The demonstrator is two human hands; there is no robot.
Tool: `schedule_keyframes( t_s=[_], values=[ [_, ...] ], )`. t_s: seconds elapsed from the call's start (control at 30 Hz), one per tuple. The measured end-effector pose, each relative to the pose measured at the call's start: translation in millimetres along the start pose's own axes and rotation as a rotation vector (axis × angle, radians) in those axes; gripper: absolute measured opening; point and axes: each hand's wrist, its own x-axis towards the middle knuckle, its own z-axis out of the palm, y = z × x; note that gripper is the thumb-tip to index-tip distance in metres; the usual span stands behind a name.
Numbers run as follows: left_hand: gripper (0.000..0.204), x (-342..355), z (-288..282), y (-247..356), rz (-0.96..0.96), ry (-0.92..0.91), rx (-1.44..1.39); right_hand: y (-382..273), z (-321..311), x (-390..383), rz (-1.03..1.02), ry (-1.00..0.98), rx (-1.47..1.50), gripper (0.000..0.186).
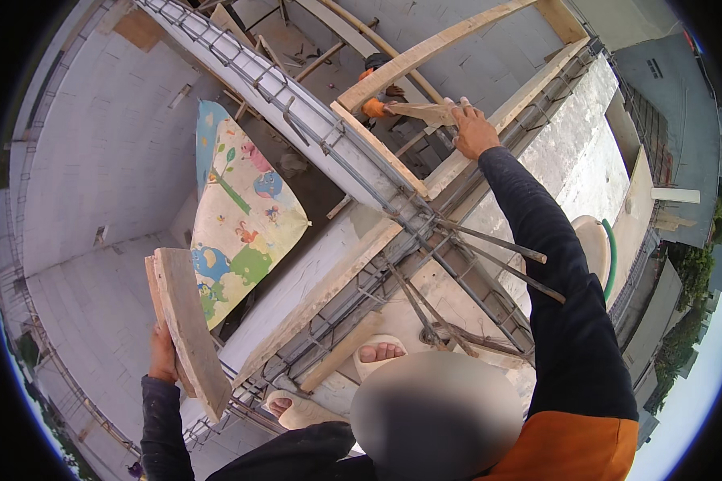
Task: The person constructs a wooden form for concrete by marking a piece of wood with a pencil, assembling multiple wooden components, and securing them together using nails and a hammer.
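Note:
My left hand (163, 353) is closed around two short wooden boards (191, 329), held upright side by side at the left. Ahead on the right, my right arm stretches out, and my right hand (475, 132) grips the end of another wooden board (425, 113); its thumb is hard to make out. Below, a co-worker in an orange sleeve or glove (373, 107) is at that board's other end. A timber frame (433, 60) surrounds this spot, mostly above the co-worker.
Steel rebar (489, 248) crosses and sticks out near my right forearm. My sandalled feet (381, 350) stand beside a wall top edged with a plank (321, 301). A drop opens to the left, with a patterned cartoon sheet (245, 216) over part of it. A green hose (610, 256) lies right.

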Motion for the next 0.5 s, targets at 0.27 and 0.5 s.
schedule_keyframes(
  t_s=[0.27,0.5],
  values=[
    [0.042,-0.1,-17.6,6.7,-0.023,-0.070,-0.082,0.4,8.5,5.6,-0.099,0.077,0.001,0.054],
    [0.046,-16.9,-13.4,10.1,-0.036,-0.153,-0.088,-10.3,-16.4,-7.1,0.033,0.286,0.265,0.044]
  ],
)
